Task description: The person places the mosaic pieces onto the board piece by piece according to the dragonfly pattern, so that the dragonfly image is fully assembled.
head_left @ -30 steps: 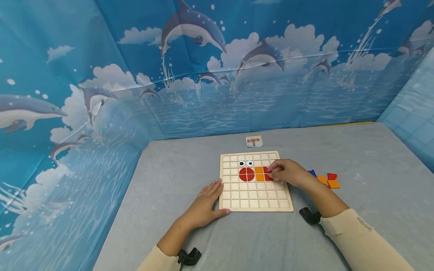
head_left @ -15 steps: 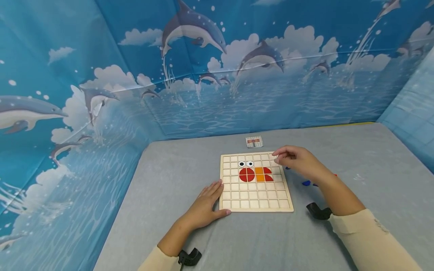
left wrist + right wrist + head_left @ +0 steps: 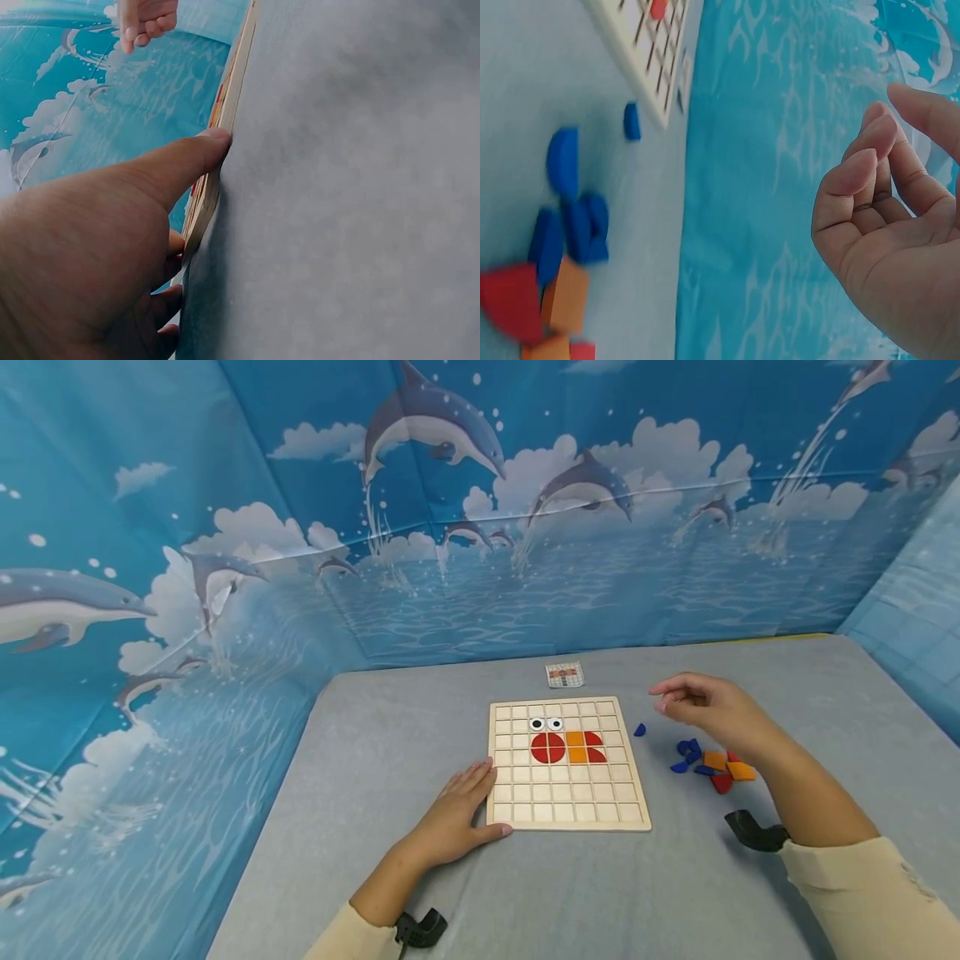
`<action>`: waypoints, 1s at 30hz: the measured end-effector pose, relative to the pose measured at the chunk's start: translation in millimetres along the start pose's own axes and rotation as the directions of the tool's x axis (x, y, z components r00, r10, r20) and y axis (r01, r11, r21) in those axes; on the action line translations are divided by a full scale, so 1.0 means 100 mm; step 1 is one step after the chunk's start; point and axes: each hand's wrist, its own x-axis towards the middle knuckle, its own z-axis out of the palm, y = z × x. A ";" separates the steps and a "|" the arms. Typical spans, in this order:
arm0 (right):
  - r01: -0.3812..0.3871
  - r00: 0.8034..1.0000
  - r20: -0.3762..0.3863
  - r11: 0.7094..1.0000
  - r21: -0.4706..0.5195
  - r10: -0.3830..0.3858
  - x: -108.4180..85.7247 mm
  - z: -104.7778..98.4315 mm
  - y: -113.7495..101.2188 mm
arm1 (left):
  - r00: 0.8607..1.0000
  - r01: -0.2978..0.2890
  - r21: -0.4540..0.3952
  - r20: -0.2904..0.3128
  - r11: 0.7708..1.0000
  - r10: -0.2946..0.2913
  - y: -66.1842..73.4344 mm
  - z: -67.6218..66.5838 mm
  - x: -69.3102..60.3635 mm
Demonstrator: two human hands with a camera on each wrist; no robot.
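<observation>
A pale wooden grid board [image 3: 553, 793] lies on the table. On it are two eye pieces [image 3: 545, 724], a circle of red quarter pieces [image 3: 547, 747], orange squares [image 3: 575, 747] and two red quarter pieces [image 3: 595, 747] to their right. My left hand [image 3: 453, 818] rests at the board's near left corner, fingers along the left edge and thumb [image 3: 202, 150] touching the near edge. Above the table, right of the board, my right hand [image 3: 708, 706] hovers with loosely bent fingers and nothing in them. Below it lie blue pieces [image 3: 562, 161], red pieces [image 3: 722, 782] and orange pieces [image 3: 741, 771].
A small printed card [image 3: 564, 674] with a grid pattern lies beyond the board. One blue piece [image 3: 640, 730] sits apart, near the board's right edge. A dolphin-printed curtain [image 3: 480, 593] hangs behind the grey table [image 3: 390, 718] and along its left side.
My right hand has left the red quarter pieces on the board and moved right, away from the board. This uncovers the loose blue, red and orange pieces. My left hand stays put.
</observation>
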 end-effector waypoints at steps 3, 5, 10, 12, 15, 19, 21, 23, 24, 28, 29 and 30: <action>-0.002 1.000 0.003 1.000 -0.017 0.003 -0.03 -0.06 0.07 | 1.000 0.004 0.002 0.002 1.000 -0.004 0.01 0.00 0.00; -0.006 1.000 0.008 0.999 -0.032 0.006 -0.05 -0.09 0.12 | 1.000 0.007 0.003 0.003 1.000 -0.007 0.01 0.00 0.00; -0.029 0.999 0.014 0.997 -0.067 0.031 -0.10 -0.13 0.25 | 1.000 0.006 0.001 0.003 1.000 -0.006 0.02 -0.01 -0.01; -0.045 0.999 0.017 0.995 -0.084 0.047 -0.12 -0.14 0.31 | 1.000 0.005 0.002 0.002 1.000 -0.005 0.03 -0.01 -0.01; -0.063 0.998 0.025 0.992 -0.109 0.066 -0.14 -0.16 0.39 | 1.000 0.005 0.007 0.000 1.000 -0.005 0.03 -0.01 -0.01; -0.068 0.996 0.040 0.990 -0.123 0.074 -0.18 -0.20 0.50 | 1.000 0.008 0.001 0.004 1.000 -0.008 0.03 -0.02 -0.02; -0.070 0.996 0.049 0.990 -0.124 0.077 -0.21 -0.22 0.56 | 1.000 0.008 -0.003 0.005 1.000 -0.008 0.03 -0.02 -0.02; -0.078 0.995 0.054 0.987 -0.137 0.086 -0.24 -0.24 0.61 | 1.000 0.007 -0.007 0.004 1.000 -0.007 0.03 -0.02 -0.02; -0.081 0.994 0.057 0.987 -0.141 0.090 -0.25 -0.25 0.64 | 1.000 0.006 -0.007 0.004 1.000 -0.006 0.03 -0.02 -0.02; -0.099 0.991 0.071 0.982 -0.163 0.111 -0.29 -0.29 0.74 | 1.000 0.006 -0.010 0.001 1.000 -0.006 0.03 -0.01 -0.02; -0.100 0.991 0.075 0.980 -0.171 0.114 -0.30 -0.30 0.76 | 1.000 0.006 -0.010 0.000 1.000 -0.006 0.03 -0.01 -0.02; -0.102 0.990 0.078 0.979 -0.177 0.117 -0.31 -0.32 0.78 | 1.000 0.006 -0.011 0.001 1.000 -0.006 0.04 -0.01 -0.02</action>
